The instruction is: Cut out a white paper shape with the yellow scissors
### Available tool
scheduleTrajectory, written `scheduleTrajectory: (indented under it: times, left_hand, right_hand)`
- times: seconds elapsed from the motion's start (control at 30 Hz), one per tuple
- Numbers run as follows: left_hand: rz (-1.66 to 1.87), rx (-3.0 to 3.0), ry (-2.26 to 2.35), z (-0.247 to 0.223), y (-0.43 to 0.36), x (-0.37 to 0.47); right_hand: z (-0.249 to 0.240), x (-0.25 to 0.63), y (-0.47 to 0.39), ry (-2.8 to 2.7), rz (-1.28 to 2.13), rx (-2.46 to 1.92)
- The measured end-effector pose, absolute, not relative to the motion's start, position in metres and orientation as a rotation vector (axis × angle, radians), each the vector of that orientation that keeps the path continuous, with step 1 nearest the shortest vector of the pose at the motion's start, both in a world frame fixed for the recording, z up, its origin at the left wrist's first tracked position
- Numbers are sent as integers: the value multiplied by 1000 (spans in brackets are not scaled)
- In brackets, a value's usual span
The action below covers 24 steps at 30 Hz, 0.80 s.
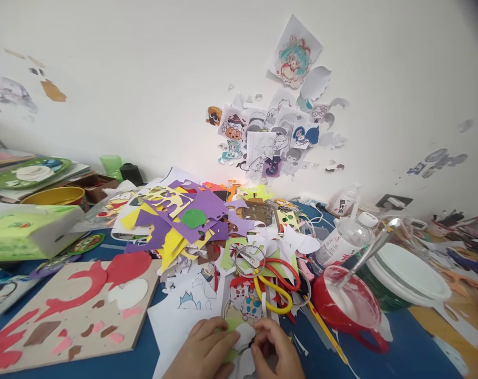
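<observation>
Wall [144, 68], white and dotted with taped-up cartoon drawings, rises behind a crowded blue table [400, 337]. Across the middle sprawls a heap of paper scraps [207, 202], mostly purple and yellow. To my left lies a beige board [75, 310] carrying red, pink, white and brown pieces, with a green tissue pack [18, 231] behind it. Over on the right, a white-lidded tub [412, 273] stands beside a red cup [325, 302], a spoon handle leaning out of it.

At the near edge, two bare hands work close together. The left hand [209, 345] grips a small white paper piece between thumb and fingers; the right hand [276, 347] has its fingertips drawn narrow at the piece's other edge, and I can't tell whether they pinch it. Just beyond them rest scissors with red and yellow loops [283, 261], and a yellow pencil [327, 332] lies near the cup. Smallest is that white paper piece [245, 332], right between the hands.
</observation>
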<state>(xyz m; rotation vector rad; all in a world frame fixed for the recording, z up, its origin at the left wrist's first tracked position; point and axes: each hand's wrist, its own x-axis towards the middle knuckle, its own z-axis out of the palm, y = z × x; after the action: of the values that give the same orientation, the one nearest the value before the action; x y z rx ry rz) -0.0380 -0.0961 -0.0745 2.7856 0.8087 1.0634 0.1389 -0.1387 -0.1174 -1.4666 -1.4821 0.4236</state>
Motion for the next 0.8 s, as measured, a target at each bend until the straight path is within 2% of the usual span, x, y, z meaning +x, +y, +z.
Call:
scheduleTrajectory:
  times: [0.13, 0.43, 0.8]
  left_hand:
    - [1025, 2809, 772, -70, -98, -36]
    - [911, 2881, 748, -64, -98, -36]
    - [953, 2896, 760, -64, -100, -33]
  right_hand:
    - [-116, 134, -140, -1473, 256, -1543]
    - [-114, 128, -138, -1510, 109, -1624]
    - [-113, 127, -138, -1549, 131, -1660]
